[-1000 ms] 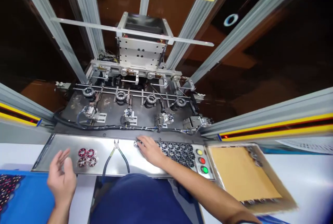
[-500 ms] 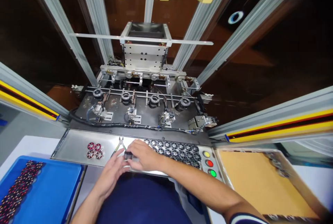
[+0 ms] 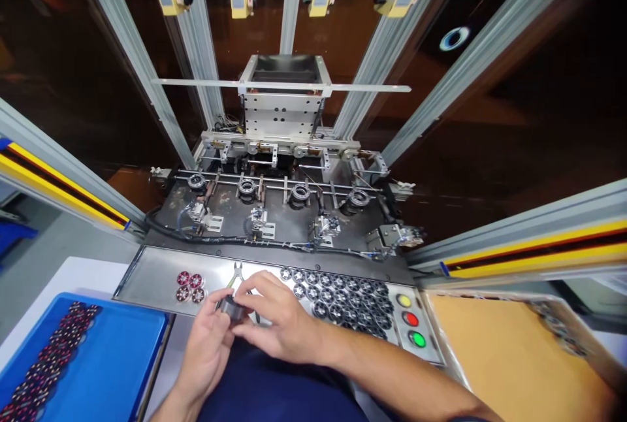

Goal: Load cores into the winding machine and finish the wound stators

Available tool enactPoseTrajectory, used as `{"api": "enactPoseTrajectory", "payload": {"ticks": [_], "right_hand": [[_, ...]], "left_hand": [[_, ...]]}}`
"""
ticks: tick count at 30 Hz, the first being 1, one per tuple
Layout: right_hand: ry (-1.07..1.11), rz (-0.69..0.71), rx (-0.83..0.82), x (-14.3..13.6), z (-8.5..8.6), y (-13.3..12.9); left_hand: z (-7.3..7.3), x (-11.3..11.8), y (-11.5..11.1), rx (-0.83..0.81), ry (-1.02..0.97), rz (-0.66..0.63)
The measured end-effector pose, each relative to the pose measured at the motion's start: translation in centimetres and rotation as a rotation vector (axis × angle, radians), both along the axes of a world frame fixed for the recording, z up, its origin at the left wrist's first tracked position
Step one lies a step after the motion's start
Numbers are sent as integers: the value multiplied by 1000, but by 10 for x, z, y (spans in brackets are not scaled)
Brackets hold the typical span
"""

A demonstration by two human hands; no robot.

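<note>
Between my two hands, over the front edge of the metal worktop, is a small dark round stator core (image 3: 232,308), tilted with its smooth grey side showing. My left hand (image 3: 208,337) grips it from the left with thumb and fingers. On its right side, my right hand (image 3: 281,317) has fingertips and thumb closed around it. Just behind the hands lie cutting pliers (image 3: 238,272), partly hidden by the fingers. Several black-and-silver stator cores (image 3: 337,294) stand in rows to the right. A small group of stators with red parts (image 3: 190,286) sits to the left.
Behind the worktop (image 3: 151,272) stands a machine with ring-shaped stations (image 3: 300,194). Yellow, red and green buttons (image 3: 412,319) are at right. A blue tray (image 3: 117,357) with wound stators is at left, a box with a yellow-brown sheet (image 3: 509,350) at right.
The stator core has come up and closer to my body, and it is now tilted in my fingers. My head view has shifted slightly, so the whole scene sits further right.
</note>
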State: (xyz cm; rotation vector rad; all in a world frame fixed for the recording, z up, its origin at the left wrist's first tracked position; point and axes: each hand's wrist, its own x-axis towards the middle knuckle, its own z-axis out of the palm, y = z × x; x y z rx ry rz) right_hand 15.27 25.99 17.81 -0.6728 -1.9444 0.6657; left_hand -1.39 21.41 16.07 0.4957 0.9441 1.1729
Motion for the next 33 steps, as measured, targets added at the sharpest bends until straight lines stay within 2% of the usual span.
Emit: {"api": "enactPoseTrajectory", "payload": {"ticks": [3,5,8,11,15,19,21,22,25,26,29,31,33], "right_hand": [[63,216,-313,10,10,7],[93,303,-494,15,13,14],[105,397,-642,17,14,24],[107,506,-650,17,14,33],[-4,701,-477,16,17,41],[-115,769,-357,18,24,59],[-172,725,-300,20,30,86],[-233,656,-262,21,33,106],[-527,310,-169,22,34,185],[-576,238,-178,21,30,212],[-669,140,-217,19,7,281],[-717,113,-231,17,-13,307],[-754,106,-236,16,-30,319]], "left_hand": [[1,-8,2,29,24,-23],[-1,-13,4,43,36,-46],[-5,-20,6,55,59,-77],[-9,-27,7,41,104,-157],[-8,-30,10,15,145,-245],[-3,-24,19,-11,199,-194],[-1,-22,27,1,242,-124],[0,-22,32,10,285,-83],[-2,-23,45,-12,479,25],[-3,-23,48,-33,534,47],[-14,-28,53,-93,593,49],[-23,-34,53,-136,598,11],[-33,-42,51,-184,594,-35]]}}
